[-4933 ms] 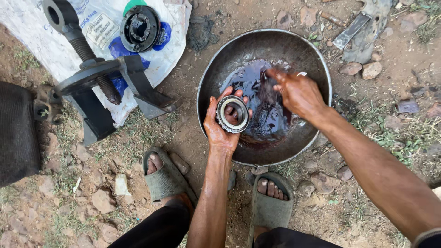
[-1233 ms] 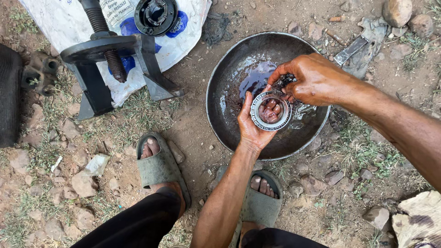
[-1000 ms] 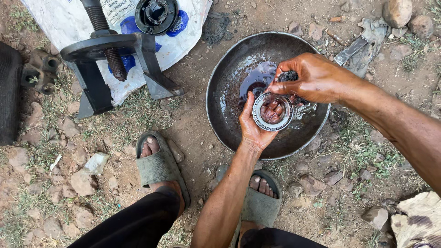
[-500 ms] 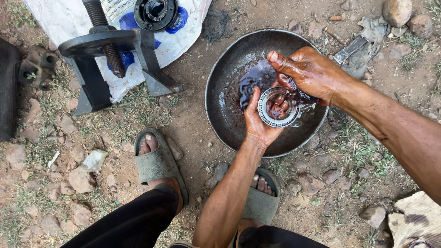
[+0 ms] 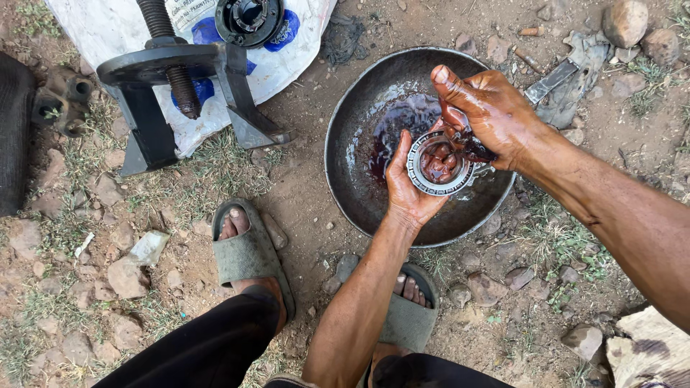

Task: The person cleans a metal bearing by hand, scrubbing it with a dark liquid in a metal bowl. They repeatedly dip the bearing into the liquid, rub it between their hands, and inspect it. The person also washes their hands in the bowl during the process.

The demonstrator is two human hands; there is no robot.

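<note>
The left hand (image 5: pixel 408 188) cups a ring bearing (image 5: pixel 440 163) above the dark metal pan (image 5: pixel 345 144); the greasy right hand (image 5: pixel 489 108), at its 1 o'clock, presses fingers into it, grip half-curled.

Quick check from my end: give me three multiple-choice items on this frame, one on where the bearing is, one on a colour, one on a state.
1. The bearing is:
A. in the left hand, over the pan
B. on the white sack
C. on the ground

2. The sandals are:
A. red
B. grey-green
C. yellow

3. The right hand is:
A. clean and dry
B. gloved
C. wet with dark liquid

Key: 1 A, the palm cups it above the pan; 2 B, both look dull grey-green; 3 C, the fingers glisten with dark liquid.
</note>
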